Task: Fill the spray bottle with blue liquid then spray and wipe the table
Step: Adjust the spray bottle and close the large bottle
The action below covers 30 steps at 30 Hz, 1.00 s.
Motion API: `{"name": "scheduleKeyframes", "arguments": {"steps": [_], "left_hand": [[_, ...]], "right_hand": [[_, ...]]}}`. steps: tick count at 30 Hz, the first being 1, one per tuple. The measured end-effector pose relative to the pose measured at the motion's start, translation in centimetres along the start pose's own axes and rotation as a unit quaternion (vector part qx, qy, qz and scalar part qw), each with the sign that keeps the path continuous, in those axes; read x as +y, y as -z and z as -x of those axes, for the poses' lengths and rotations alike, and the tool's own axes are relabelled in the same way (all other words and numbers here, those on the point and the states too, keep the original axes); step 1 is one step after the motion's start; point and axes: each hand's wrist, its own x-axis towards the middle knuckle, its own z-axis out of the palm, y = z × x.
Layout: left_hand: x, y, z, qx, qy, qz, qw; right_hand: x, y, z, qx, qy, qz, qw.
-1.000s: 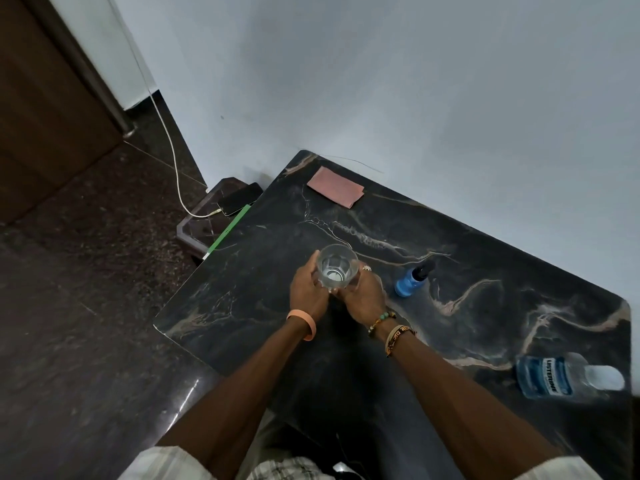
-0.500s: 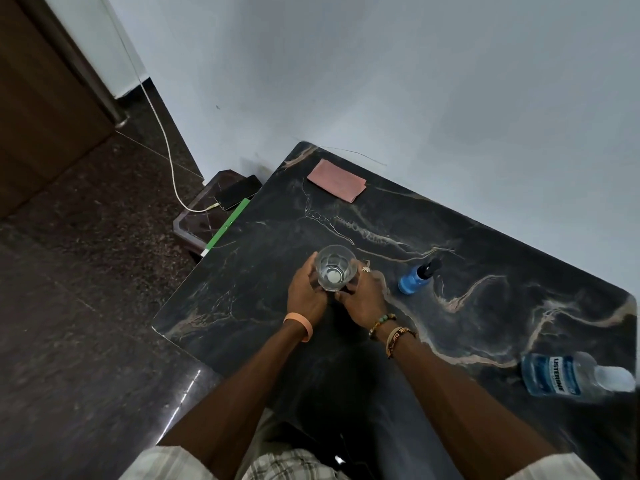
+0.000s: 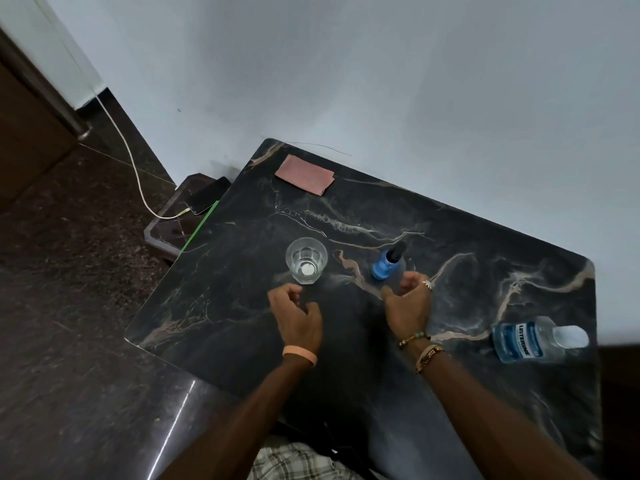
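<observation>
Black marble with pale veins makes up the table [image 3: 485, 258], and both hands hover just above it holding nothing. The left hand [image 3: 298, 318] is loosely curled and empty. A clear glass [image 3: 306, 260] stands upright just beyond its fingertips, not touching them. The right hand [image 3: 409, 303] is also loosely curled and empty, its thumb and fingers parted toward the small spray bottle [image 3: 385, 267] standing just beyond it, blue-bodied with its black top on. Whether that blue is plastic or liquid already inside, I cannot tell. Well out to the right of the right hand, the mouthwash bottle [image 3: 530, 341] lies on its side with blue liquid inside and its pale cap on.

By my judgement the filling step is only beginning, since nothing is opened. The next move likely calls for the right hand to close round the spray bottle and the left to twist off the black top, then a reach right for the blue liquid. The narrow neck will want a careful pour.

Far beyond both hands, near the table's far corner, lies a folded pink cloth [image 3: 304, 174] for the wiping. Nothing sits between the right hand and the spray bottle. Beyond and left of the left hand, off the table, a phone [image 3: 209, 196] on a white cable [image 3: 128, 157] rests on a low stool
</observation>
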Motion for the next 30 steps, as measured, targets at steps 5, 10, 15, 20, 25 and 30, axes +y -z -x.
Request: {"name": "scheduleKeyframes", "arguments": {"steps": [5,10,15,20,25,30], "left_hand": [[1.6,-3.3,2.0,-0.195,-0.049,-0.049,0.978],[4.9,-8.4,0.1,-0.288,-0.094,-0.110,0.946],[6.6,-11.3,-1.3,-0.316,-0.028,-0.086,0.944],[5.9,-10.6,-1.3,-0.306,-0.060,-0.101,0.945],[5.8,-9.0,-1.2,-0.289,-0.078,-0.095,0.949],[6.5,-7.4,-2.6,-0.269,-0.093,-0.079,0.955]], "right_hand": [[-0.4,1.1,-2.2,-0.023,0.012,-0.038,0.999],[-1.0,2.3,-4.5,-0.142,0.046,0.020,0.989],[-1.5,2.6,-5.1,-0.209,0.130,0.068,0.967],[-1.2,2.2,-4.1,-0.155,0.105,0.046,0.981],[-1.4,1.7,-3.1,-0.166,0.129,0.040,0.977],[-3.2,1.7,-2.6,-0.172,0.155,0.015,0.973]]}}
